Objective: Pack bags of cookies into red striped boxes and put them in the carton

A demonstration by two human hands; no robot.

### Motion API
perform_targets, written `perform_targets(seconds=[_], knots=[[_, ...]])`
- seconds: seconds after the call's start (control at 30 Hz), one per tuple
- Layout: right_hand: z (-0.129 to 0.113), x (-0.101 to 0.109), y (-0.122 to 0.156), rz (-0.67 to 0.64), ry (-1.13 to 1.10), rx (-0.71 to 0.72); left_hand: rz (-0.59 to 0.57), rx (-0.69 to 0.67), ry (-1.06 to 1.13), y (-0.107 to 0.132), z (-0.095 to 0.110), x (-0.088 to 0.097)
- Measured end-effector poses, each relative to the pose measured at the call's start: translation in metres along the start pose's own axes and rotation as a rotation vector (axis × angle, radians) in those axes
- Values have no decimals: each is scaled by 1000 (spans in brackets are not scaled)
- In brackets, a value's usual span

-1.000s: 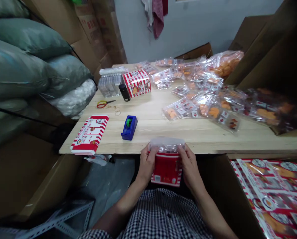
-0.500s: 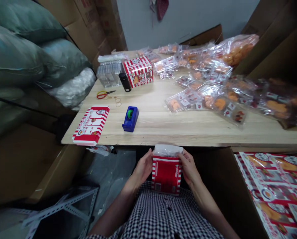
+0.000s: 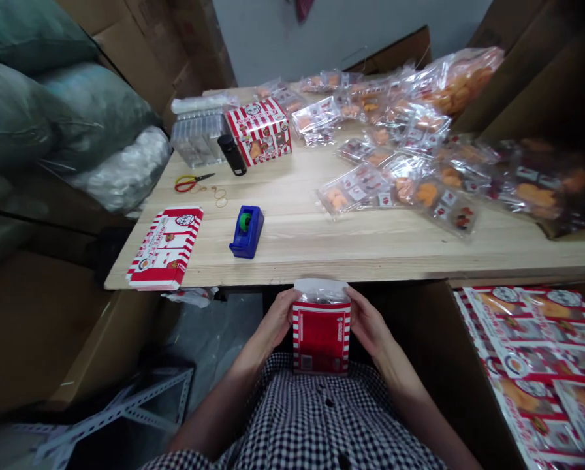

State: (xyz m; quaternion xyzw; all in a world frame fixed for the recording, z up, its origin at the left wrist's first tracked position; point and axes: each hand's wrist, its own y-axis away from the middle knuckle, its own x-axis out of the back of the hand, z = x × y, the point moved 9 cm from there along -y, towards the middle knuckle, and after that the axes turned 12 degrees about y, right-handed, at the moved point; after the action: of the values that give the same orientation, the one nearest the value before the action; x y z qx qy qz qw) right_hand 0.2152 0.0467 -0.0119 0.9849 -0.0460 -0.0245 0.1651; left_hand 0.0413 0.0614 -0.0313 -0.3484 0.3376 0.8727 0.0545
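Just below the table's front edge, a red and white striped package [image 3: 321,336] hangs upright between my two hands, its printed red back toward me. A clear plastic flap [image 3: 320,287] sticks up from its top. My left hand [image 3: 281,318] grips the upper left edge, with the fingertips partly hidden behind the package. My right hand [image 3: 367,321] is closed on the upper right corner, thumb at the front and fingers behind. What lies inside the package is hidden.
On the wooden table [image 3: 292,241] are a blue tape dispenser [image 3: 247,232], scissors [image 3: 193,182], flat printed cards [image 3: 166,248], a black bottle [image 3: 232,155], a striped box [image 3: 259,132] and many clear packets [image 3: 356,189]. At right, a carton holds finished-looking striped packages [image 3: 532,339].
The view has tilted and shifted slightly, so the table things sit a little further left. My right hand has slid its fingers off the package's front toward its edge; both hands still hold it.
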Motion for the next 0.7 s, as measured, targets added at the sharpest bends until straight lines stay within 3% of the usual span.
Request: perform_targets(seconds=[0.1, 0.27, 0.53, 0.7], knots=[[11, -4, -3, -121, 42, -91, -38, -3, 8, -5, 1, -5], [22, 6, -2, -129, -54, -202, -158, 38, -122, -4, 4, -20], [3, 2, 9, -212, -230, -16, -437, -55, -451, 17, 26, -33], [-7, 0, 16, -290, -217, 77, -398, -221, -695, 18, 38, -35]])
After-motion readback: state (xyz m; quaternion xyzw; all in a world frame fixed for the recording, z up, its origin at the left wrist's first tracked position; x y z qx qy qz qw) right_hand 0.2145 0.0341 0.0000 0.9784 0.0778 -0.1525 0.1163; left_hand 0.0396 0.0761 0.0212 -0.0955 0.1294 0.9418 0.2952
